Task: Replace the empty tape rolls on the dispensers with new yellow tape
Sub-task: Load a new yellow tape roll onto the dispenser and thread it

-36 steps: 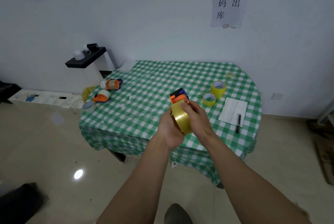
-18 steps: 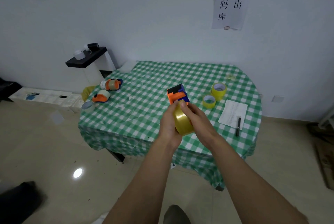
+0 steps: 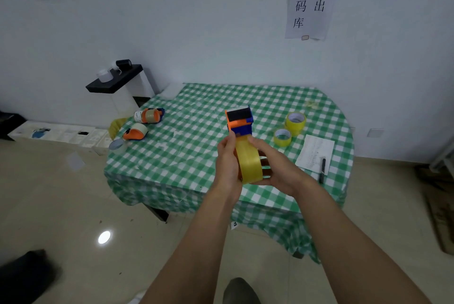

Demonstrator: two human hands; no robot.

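Note:
An orange and blue tape dispenser (image 3: 239,120) with a yellow tape roll (image 3: 249,162) on it is held up over the near part of the green checked table (image 3: 196,136). My left hand (image 3: 227,161) grips the roll's left side. On the right side my right hand (image 3: 272,163) holds the roll, fingers curled round it. Two more yellow rolls (image 3: 295,120) (image 3: 282,136) stand on the table to the right. At the left edge lie two other dispensers (image 3: 148,115) (image 3: 135,131) and a clear roll (image 3: 116,144).
A sheet of paper (image 3: 315,150) with a black pen (image 3: 323,165) lies at the table's right. A black-topped white stand (image 3: 115,80) is against the wall to the left. White boxes (image 3: 59,133) line the floor there.
Both hands lifted the dispenser slightly and turned it, so its orange head points away and the roll's yellow band faces me. My right fingers now wrap further round the roll.

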